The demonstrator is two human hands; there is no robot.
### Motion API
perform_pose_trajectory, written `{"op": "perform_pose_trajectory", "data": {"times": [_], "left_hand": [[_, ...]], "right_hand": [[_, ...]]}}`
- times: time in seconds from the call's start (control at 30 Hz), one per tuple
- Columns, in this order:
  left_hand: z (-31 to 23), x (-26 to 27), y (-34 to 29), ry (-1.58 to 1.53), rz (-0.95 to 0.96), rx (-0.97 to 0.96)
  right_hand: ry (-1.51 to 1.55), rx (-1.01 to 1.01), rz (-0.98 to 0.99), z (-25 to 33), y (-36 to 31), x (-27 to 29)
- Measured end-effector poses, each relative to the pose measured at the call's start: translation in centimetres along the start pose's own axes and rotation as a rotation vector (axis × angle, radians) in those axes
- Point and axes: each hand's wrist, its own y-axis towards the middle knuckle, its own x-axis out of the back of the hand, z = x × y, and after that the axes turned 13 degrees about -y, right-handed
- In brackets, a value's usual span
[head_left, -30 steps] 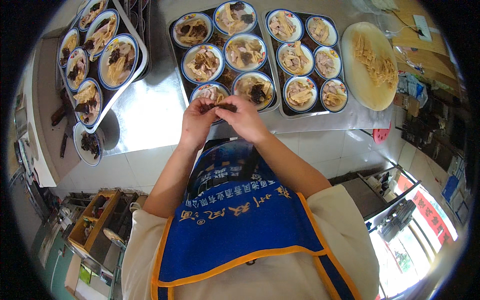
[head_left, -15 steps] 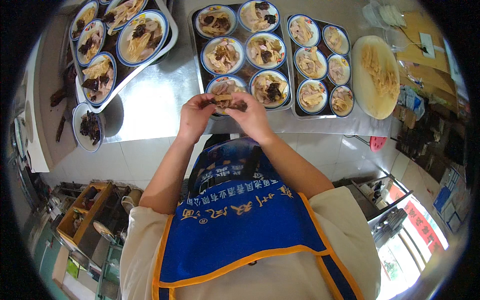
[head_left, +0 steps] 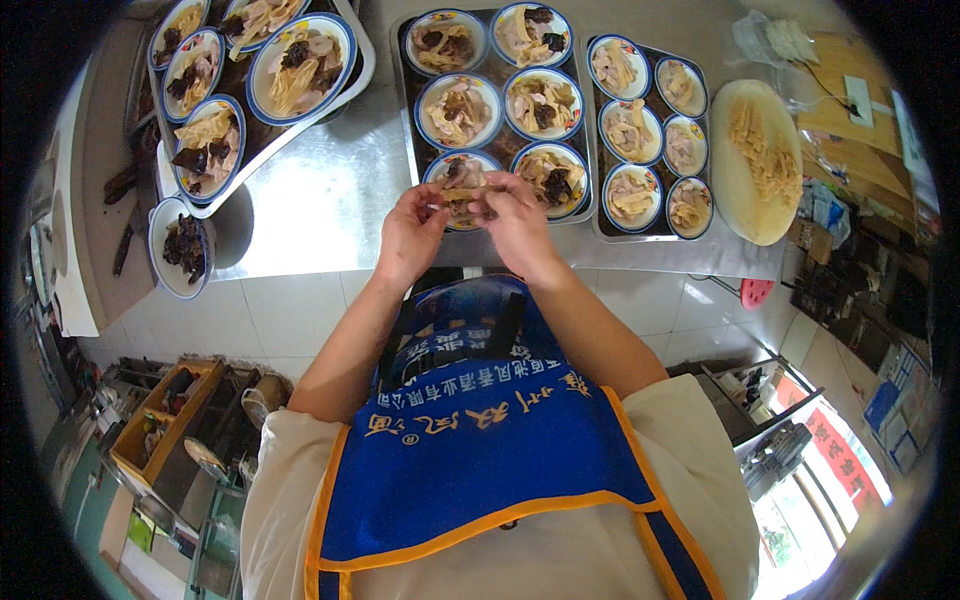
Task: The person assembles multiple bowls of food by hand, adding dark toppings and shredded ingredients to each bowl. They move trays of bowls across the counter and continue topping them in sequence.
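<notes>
Both my hands meet over the near-left bowl (head_left: 437, 168) of the middle tray, partly hiding it. My left hand (head_left: 410, 235) has its fingertips pinched on a dark piece of wood ear fungus (head_left: 434, 209). The fingers of my right hand (head_left: 520, 228) are likewise closed on a small dark bit that looks like the same fungus. Pale strips and a dark piece show in the bowl between and beyond my fingers. Several blue-rimmed bowls on this metal tray (head_left: 409, 130) hold pale strips, pinkish meat and dark fungus. Far left, a bowl of dark fungus (head_left: 184, 250) stands by the table edge.
On the left, a tray (head_left: 262, 150) carries more filled bowls, with a knife (head_left: 123, 249) beside it. To the right are a tray of smaller bowls (head_left: 640, 237) and an oval pale board (head_left: 752, 222) with a heap of pale strips (head_left: 765, 160). The steel table's front edge runs before me.
The view has shifted slightly, moving the trays rightward in the picture. My left hand has come a little closer to the bowl's middle. Less dark fungus sticks out from my fingers, and some shows in the bowl.
</notes>
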Motion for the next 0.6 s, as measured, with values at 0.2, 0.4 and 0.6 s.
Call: {"op": "perform_pose_trajectory", "data": {"times": [0.2, 0.4, 0.6], "left_hand": [[-0.4, -0.6, -0.2, -0.033, 0.11, -0.169], [-0.2, -0.4, 0.7, -0.017, 0.093, -0.022], [-1.1, -1.2, 0.6, -0.426, -0.001, 0.053]], "right_hand": [[-0.349, 0.267, 0.138, 0.4, -0.4, -0.1], [-0.83, 0.454, 0.106, 1.8, -0.8, -0.2], [-0.433, 0.304, 0.044, 1.0, 0.2, -0.3]]}}
